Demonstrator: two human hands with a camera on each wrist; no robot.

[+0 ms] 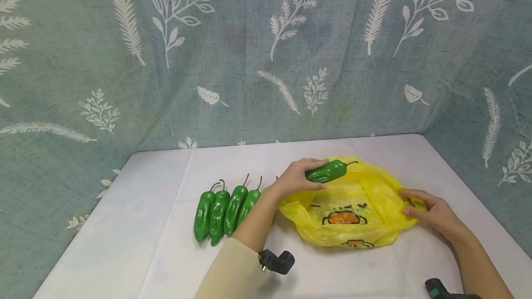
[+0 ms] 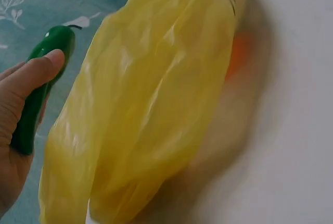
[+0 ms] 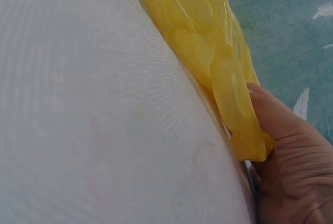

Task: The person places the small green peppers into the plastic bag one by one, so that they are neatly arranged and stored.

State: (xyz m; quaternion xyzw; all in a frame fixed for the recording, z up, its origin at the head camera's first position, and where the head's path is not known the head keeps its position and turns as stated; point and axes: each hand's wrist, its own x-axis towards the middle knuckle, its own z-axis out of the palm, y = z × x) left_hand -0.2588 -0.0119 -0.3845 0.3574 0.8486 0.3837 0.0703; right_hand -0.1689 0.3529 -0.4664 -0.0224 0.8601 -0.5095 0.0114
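A glossy green pepper [image 1: 328, 172] with a thin dark stem is gripped by my left hand [image 1: 297, 178], above the left back part of a yellow plastic bag [image 1: 307, 225]. In the left wrist view the thumb lies along the pepper [image 2: 54, 44], beside the bag [image 2: 151, 94]. The bag lies with its mouth spread and an orange cartoon print showing inside. At its right edge my right hand [image 1: 436, 213] pinches the plastic; the right wrist view shows the thumb [image 3: 278, 114] against a fold of the bag [image 3: 234, 99].
Several green peppers [image 1: 219, 213] lie side by side on the white table [image 1: 166, 253], left of the bag; my left forearm partly hides some of them. Dark wrist devices [image 1: 278, 262] sit on both arms. A grey-green leaf-patterned cloth [image 1: 249, 36] hangs behind the table.
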